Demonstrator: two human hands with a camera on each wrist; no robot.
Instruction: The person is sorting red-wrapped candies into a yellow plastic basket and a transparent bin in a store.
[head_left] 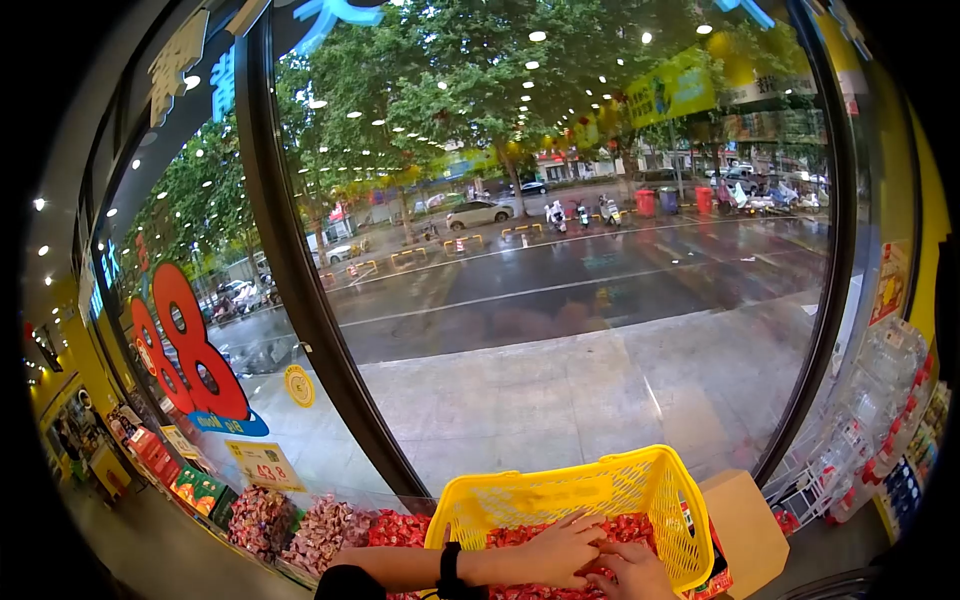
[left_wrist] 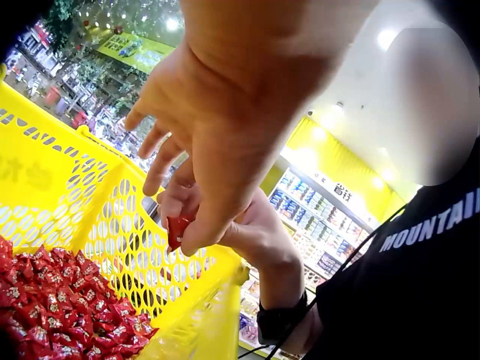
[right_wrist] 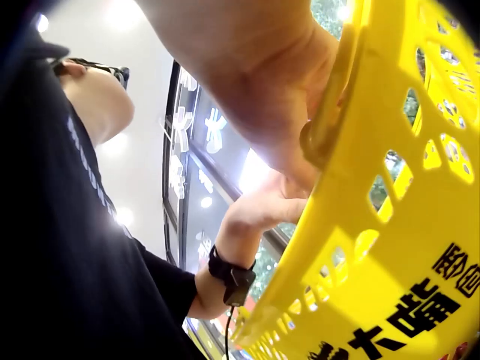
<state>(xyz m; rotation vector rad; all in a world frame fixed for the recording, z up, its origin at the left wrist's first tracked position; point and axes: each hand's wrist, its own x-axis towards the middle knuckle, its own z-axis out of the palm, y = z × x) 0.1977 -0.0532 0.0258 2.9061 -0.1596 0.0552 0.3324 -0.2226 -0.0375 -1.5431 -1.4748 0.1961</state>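
Observation:
A small red wrapped candy (left_wrist: 178, 231) shows at the fingertips of both hands in the left wrist view. My left hand (head_left: 562, 548) reaches across above the yellow basket (head_left: 697, 535), its thumb against the candy and its outer fingers spread. Close against it, my right hand (head_left: 640, 573) curls its fingertips at the candy's upper edge. Many more red wrapped candies (left_wrist: 67, 307) lie heaped inside the basket. In the right wrist view the basket wall (right_wrist: 375, 247) hides the right fingertips.
Piles of wrapped sweets (head_left: 325, 530) lie left of the basket along the window. An open cardboard flap (head_left: 745, 525) juts out on the right, near a rack of clear plastic containers (head_left: 865, 400). Tall window glass (head_left: 600, 380) stands directly behind the basket.

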